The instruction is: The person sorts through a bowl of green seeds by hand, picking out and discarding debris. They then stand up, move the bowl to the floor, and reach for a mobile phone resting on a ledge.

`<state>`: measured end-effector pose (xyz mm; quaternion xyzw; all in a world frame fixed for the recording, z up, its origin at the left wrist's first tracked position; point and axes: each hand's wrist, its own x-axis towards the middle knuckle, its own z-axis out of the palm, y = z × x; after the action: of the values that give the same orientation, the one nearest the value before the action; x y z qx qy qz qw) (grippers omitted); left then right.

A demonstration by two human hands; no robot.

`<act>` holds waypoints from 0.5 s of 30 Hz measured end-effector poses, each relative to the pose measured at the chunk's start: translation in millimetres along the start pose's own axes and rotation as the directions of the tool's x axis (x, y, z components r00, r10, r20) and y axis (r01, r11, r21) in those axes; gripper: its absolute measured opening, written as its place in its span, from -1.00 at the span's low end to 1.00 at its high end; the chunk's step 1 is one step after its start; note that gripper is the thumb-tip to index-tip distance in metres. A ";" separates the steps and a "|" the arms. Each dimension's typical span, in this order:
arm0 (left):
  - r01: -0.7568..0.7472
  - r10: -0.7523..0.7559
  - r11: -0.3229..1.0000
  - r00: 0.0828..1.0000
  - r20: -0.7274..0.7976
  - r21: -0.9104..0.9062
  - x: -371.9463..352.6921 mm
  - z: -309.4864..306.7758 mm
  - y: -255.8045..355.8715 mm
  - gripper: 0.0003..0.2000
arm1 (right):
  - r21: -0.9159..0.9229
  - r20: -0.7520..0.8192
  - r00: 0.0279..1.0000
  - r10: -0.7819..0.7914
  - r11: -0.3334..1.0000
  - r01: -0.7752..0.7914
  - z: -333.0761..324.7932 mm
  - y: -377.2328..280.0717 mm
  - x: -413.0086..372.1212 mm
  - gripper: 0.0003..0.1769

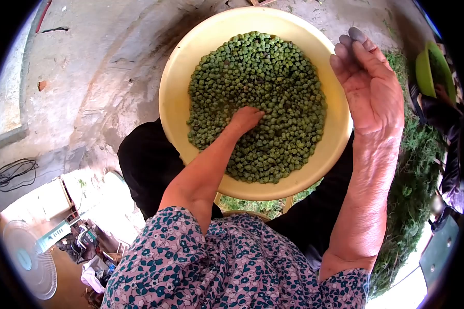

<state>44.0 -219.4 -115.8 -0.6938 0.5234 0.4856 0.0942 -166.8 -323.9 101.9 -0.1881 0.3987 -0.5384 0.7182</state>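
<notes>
A wide yellow bowl (172, 98) rests on my lap, which is clothed in black. It is filled with several small green pea-like pods (265, 77). My left hand (244, 119) reaches in from below, and its fingers are dug into the pile and hidden by the pods. My right hand (371, 85) is raised over the bowl's right rim, palm towards me. Its fingers are stretched out, stained dark at the tips, and hold nothing. Both arms come out of floral-print sleeves.
A heap of green plant stalks (415, 175) lies on the ground to the right. A green bowl (427, 72) sits at the upper right, with another person's hand beside it. At the lower left are a fan (28, 260), black cables (13, 172) and clutter on a concrete floor.
</notes>
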 end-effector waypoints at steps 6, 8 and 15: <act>0.402 -0.260 0.609 0.916 0.307 -0.684 -11.6 -5.2 40.3 -0.26 | 0.000 0.026 1.000 -0.010 1.000 0.010 1.8 3.1 1.9 -0.80; 0.393 -0.239 0.546 0.920 0.312 -0.740 -4.8 3.5 37.8 -0.27 | 0.005 0.051 0.999 0.001 1.000 -0.001 1.4 3.7 2.6 -0.81; 0.280 -0.056 0.103 0.960 0.275 -0.955 19.3 50.8 34.8 -0.26 | -0.002 0.041 0.999 -0.003 1.000 0.003 5.5 6.8 0.7 -0.81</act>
<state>-14.1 -214.3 -143.6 -0.5923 -0.0214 0.7519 -0.2888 -158.3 -323.0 100.3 -0.2005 0.3839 -0.5352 0.7252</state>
